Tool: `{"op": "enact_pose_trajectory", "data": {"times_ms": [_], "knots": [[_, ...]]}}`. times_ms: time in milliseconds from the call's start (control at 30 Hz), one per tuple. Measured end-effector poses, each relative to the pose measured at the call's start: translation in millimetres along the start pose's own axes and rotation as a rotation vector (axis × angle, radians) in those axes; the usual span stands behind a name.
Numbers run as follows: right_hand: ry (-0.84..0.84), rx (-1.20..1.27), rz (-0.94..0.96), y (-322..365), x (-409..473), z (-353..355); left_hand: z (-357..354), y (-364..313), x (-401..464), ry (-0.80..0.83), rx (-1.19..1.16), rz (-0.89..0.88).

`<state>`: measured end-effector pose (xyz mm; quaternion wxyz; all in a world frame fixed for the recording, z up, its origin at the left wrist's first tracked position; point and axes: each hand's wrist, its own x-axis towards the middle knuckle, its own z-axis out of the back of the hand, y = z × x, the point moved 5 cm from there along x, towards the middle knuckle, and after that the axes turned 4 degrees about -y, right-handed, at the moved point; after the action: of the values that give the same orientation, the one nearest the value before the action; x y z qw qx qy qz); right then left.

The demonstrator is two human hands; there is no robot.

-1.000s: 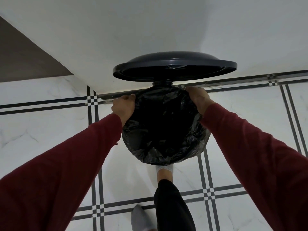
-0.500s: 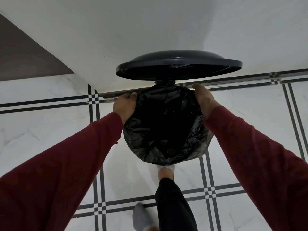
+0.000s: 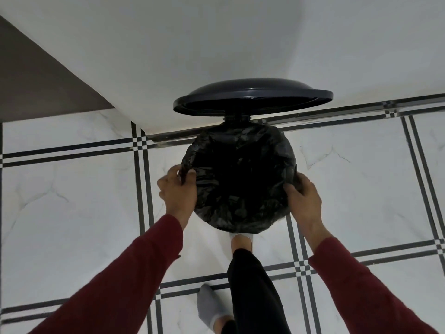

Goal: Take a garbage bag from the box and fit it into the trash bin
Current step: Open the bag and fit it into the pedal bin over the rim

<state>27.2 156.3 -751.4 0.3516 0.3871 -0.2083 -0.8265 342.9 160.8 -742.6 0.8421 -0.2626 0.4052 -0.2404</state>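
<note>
A black garbage bag [image 3: 238,174] lies spread over the mouth of a round trash bin, folded down over the rim and hiding the bin's body. The bin's dark lid [image 3: 252,96] stands raised behind it, against the white wall. My left hand [image 3: 178,189] pinches the bag's edge at the left side of the rim. My right hand [image 3: 303,198] grips the bag's edge at the right side. The box is not in view.
The bin stands on a white marble tile floor [image 3: 72,201] with black stripe lines, close to a white wall [image 3: 216,44]. My foot [image 3: 240,241] is at the bin's front base, below the bag. My other foot in a grey sock [image 3: 209,307] is further back.
Both hands have slid from the back of the rim, near the lid hinge, down to its left and right sides. The bag's edge now sits over more of the rim.
</note>
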Motion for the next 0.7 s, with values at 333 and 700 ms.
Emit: {"op": "enact_pose_trajectory", "data": {"times_ms": [333,700], "knots": [[0.045,0.429,-0.412,-38.8,4.9,0.3,-7.8,46.3,-33.0,0.291,-0.363,0.376],[0.158,0.197,-0.408,-40.5,1.8,4.3,-17.0,73.2,-48.8,0.422,-0.307,0.628]]}}
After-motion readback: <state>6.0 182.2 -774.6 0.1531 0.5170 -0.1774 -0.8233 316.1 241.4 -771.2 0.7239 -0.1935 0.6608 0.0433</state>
